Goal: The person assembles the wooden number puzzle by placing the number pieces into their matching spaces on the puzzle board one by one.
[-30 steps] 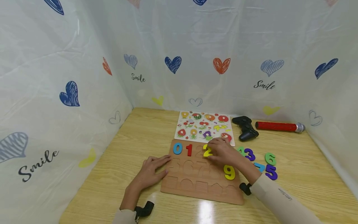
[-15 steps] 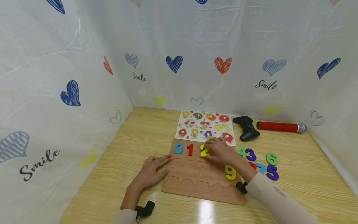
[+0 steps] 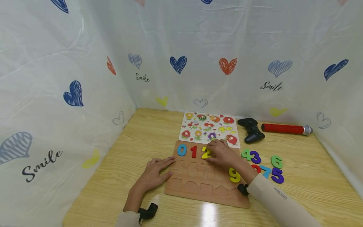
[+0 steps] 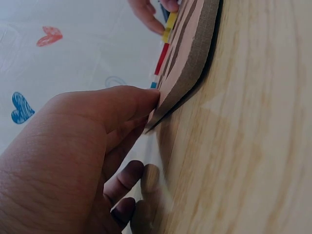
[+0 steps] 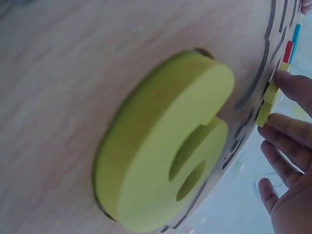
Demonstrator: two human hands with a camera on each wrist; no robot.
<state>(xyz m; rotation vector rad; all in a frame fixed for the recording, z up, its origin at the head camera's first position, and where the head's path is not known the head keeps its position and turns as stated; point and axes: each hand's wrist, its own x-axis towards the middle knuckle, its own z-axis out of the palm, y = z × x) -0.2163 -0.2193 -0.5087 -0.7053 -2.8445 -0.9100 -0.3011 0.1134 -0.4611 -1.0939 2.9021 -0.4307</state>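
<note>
A wooden number board (image 3: 195, 176) with cut-out recesses lies on the table in the head view. My right hand (image 3: 224, 153) pinches a yellow number 2 (image 3: 205, 153) between thumb and fingers at the top row; whether it sits fully in its recess cannot be told. To its left are a blue 0 (image 3: 182, 150) and a red 1 (image 3: 193, 151). A yellow 9 (image 3: 234, 175) sits on the board's right part, large in the right wrist view. My left hand (image 3: 154, 175) touches the board's left edge with fingers fairly straight.
Right of the board lie several loose numbers, among them a green 4 (image 3: 246, 154), purple 3 (image 3: 255, 157), green 6 (image 3: 276, 161), blue 7 (image 3: 265, 171) and purple 5 (image 3: 277, 175). Behind are a fruit puzzle board (image 3: 204, 126), a black game controller (image 3: 250, 130) and a red microphone (image 3: 283, 128).
The right hand has carried the yellow 2 slightly left, closer to the red 1 and over the outline beside it. My left hand stays at the board's edge.
</note>
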